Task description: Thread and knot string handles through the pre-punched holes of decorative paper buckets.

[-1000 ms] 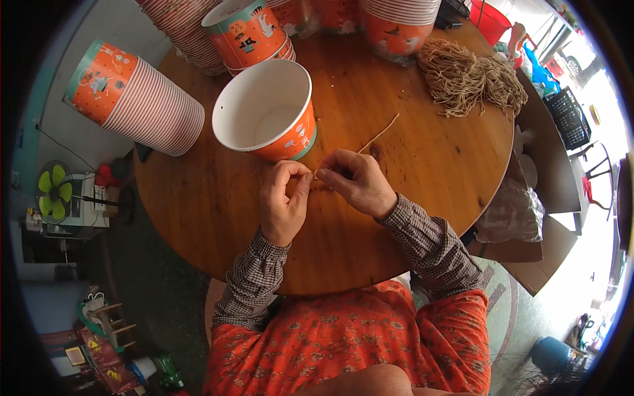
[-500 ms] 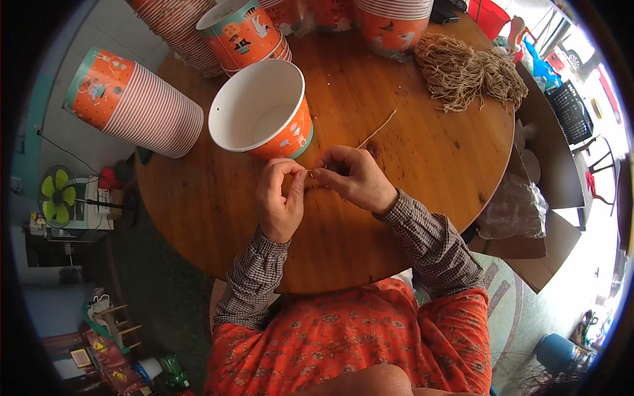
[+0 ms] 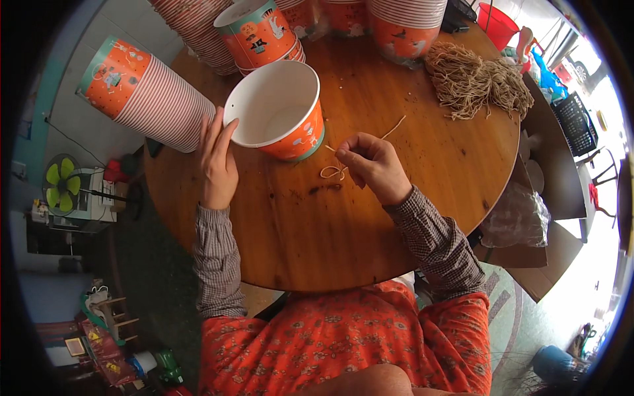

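A large paper bucket [image 3: 302,135], white inside and orange with a teal base, stands tilted on the wooden table with its mouth toward me. A small dark hole shows in its wall near the left rim. My left hand [image 3: 218,158] is at the bucket's left rim, fingers stretched out, the fingertips at or near the edge. Between thumb and forefinger, my right hand [image 3: 376,166] pinches a tan string [image 3: 333,173]. A small loop of it hangs left of the fingers, and a straight end runs off to the upper right.
Nested bucket stacks stand at the left [image 3: 162,99] and along the back [image 3: 406,30]. A heap of tan strings [image 3: 479,79] lies at the table's far right. Beyond the right edge are an open cardboard box [image 3: 555,165] and clear plastic [image 3: 518,214].
My hands were together, pinching the string; now they are apart. The left one has let go and moved left to the bucket's rim. The right keeps the string, which now shows a loop.
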Demonstrator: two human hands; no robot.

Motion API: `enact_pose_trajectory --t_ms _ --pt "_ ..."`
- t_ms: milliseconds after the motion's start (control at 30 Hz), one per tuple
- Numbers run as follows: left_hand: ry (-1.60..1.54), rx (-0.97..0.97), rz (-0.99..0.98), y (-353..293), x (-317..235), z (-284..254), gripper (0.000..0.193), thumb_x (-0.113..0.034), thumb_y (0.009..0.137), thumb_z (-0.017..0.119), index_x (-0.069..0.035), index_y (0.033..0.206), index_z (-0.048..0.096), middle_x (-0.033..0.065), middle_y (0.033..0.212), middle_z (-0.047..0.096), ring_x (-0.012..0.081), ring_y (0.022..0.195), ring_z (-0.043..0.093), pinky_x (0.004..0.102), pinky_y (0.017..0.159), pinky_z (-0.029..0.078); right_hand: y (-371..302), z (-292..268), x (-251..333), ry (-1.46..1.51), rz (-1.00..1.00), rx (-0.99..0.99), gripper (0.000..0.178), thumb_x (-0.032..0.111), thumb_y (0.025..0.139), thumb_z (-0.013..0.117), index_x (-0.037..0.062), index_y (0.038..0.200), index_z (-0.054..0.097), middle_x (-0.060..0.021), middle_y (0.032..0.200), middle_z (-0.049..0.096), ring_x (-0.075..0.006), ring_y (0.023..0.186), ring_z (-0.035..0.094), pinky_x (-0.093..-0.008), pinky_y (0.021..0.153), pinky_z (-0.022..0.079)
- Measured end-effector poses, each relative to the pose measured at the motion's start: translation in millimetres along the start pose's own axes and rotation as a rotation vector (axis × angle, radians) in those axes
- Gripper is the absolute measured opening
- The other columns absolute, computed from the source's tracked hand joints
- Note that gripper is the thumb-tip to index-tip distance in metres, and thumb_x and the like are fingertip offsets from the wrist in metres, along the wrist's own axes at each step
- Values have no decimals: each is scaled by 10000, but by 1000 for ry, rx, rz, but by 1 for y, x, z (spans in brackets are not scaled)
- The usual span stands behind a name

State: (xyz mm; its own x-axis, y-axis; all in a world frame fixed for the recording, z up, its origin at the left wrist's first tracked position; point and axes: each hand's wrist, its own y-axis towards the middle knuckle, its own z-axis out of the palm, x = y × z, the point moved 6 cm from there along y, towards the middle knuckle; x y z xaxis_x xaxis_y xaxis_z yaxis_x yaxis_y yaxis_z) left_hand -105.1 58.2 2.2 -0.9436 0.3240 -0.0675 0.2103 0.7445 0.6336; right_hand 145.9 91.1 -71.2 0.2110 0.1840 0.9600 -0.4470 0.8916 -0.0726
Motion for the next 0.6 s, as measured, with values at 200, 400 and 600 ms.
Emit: enact_pose_trajectory --t_ms 200,400,600 --pt "-9 -116 140 16 -10 0 154 -38 842 617 -67 989 652 60 987 672 254 1004 625 421 944 426 2 -7 1 -25 -50 -78 146 147 902 636 19 862 579 33 660 558 -30 537 488 -188 476 397" --pt "-211 -191 69 18 -59 12 142 -65 801 700 -43 927 639 79 869 643 262 796 619 334 691 498 2 -8 5 -239 -331 -179 117 99 864 666 -1 875 606 -20 850 578 -59 657 536 -219 579 447" --pt "-454 -270 -130 17 -60 9 128 -70 897 637 23 980 606 97 880 624 178 781 604 272 695 486 -4 0 20 -328 -546 -272 96 68 832 680 19 893 624 -60 1057 577 -95 798 580 -233 618 477"
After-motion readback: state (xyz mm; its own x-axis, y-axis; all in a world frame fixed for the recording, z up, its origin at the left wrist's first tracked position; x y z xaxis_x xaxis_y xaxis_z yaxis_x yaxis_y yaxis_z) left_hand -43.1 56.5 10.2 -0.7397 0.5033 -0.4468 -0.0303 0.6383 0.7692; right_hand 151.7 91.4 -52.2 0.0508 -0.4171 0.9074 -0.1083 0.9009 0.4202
